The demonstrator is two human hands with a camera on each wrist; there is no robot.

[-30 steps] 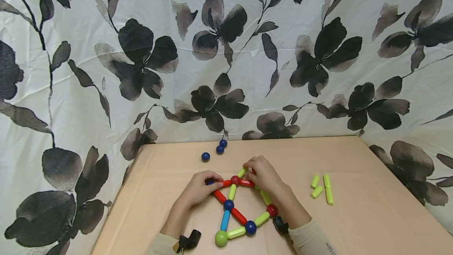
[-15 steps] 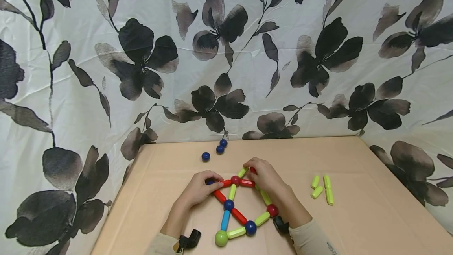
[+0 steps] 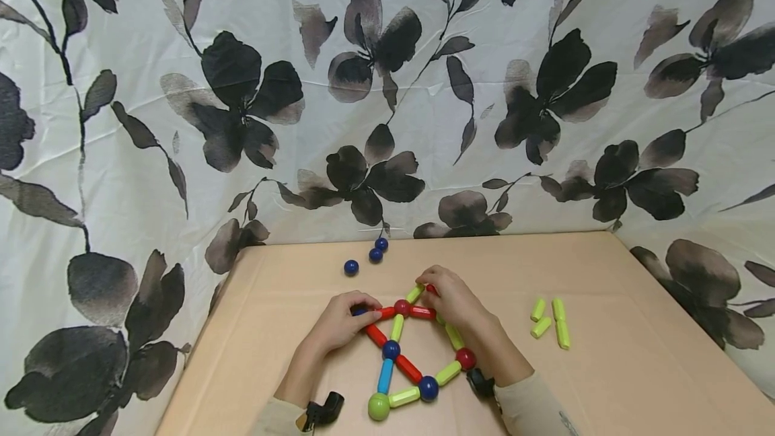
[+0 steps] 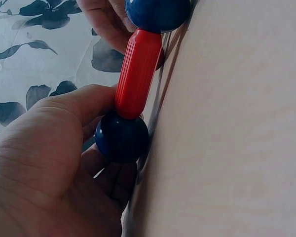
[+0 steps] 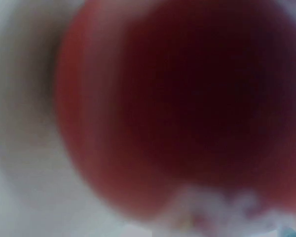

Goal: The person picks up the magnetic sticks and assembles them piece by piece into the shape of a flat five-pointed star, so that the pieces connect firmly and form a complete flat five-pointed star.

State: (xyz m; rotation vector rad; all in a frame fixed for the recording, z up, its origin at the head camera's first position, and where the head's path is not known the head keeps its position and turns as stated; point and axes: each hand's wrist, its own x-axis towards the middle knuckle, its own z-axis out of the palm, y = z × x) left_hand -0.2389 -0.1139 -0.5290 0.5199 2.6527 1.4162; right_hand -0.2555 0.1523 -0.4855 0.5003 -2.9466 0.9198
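A flat frame of coloured rods and balls lies on the table. My left hand (image 3: 340, 320) grips the dark blue ball (image 4: 122, 138) at its far left corner. The thumb lies along a red rod (image 4: 138, 74) that joins this ball to another blue ball (image 4: 158, 12). At the frame's far right, the curled fingers of my right hand (image 3: 451, 298) pinch a red piece (image 3: 431, 288), mostly hidden, beside the tip of a lime rod (image 3: 414, 295). A red ball (image 3: 402, 308) sits between the hands. Close up and blurred, another red ball (image 5: 98, 148) fills the right wrist view.
Nearest me, the frame has a green ball (image 3: 379, 407), a blue rod (image 3: 385, 377) and a blue ball (image 3: 428, 389). Loose blue balls (image 3: 351, 267) lie toward the back edge. Several loose lime rods (image 3: 560, 323) lie at right. Floral cloth (image 3: 460, 120) hangs behind the table (image 3: 636, 369).
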